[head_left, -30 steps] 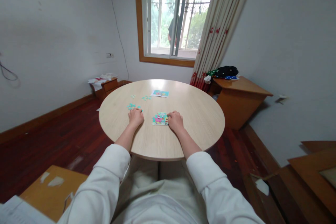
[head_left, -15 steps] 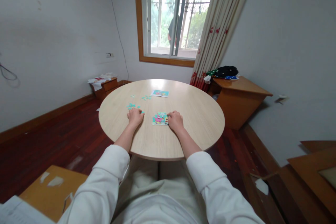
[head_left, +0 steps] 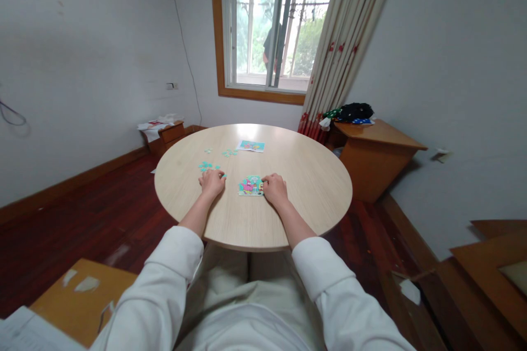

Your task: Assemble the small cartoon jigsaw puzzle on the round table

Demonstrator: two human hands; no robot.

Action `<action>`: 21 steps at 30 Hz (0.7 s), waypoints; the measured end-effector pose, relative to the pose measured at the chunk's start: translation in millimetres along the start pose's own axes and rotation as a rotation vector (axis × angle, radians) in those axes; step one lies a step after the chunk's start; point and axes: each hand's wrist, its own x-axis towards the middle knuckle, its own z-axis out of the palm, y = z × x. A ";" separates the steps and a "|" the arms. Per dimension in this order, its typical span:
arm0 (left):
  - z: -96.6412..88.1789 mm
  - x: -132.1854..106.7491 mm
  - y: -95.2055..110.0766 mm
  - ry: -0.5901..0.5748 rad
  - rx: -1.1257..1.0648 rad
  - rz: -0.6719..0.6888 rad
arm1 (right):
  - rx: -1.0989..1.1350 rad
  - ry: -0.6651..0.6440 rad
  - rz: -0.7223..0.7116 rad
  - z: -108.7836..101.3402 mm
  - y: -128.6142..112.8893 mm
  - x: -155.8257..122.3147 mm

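On the round pale table (head_left: 313, 186) below the far window (head_left: 263, 27), our half-curled right hand (head_left: 275, 188) touched the right edge of the puzzle (head_left: 251, 186), gripping nothing, while our left hand (head_left: 212, 182) lay curled beside loose teal pieces (head_left: 206, 165), its hold untellable.

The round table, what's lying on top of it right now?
A small colourful puzzle at the right hand, loose teal pieces just beyond the left hand, and a picture card farther back. Whatever lies beneath either hand is covered.
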 end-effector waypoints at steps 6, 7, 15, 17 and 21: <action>-1.7 -1.8 1.4 0.003 0.002 0.007 | 0.008 -0.004 0.007 -0.6 -0.2 -0.5; -1.8 -1.9 1.6 0.002 0.001 0.007 | 0.006 -0.007 0.005 -0.8 -0.2 -0.6; -2.2 -1.4 2.4 -0.004 -0.016 0.010 | 0.002 -0.008 0.009 -2.9 -1.3 -1.5; -1.5 -1.1 2.1 -0.007 -0.018 0.018 | 0.003 -0.008 0.011 -2.9 -1.2 -1.4; -0.6 -0.7 1.6 -0.023 -0.026 0.037 | 0.009 -0.001 0.007 -1.9 0.0 -0.8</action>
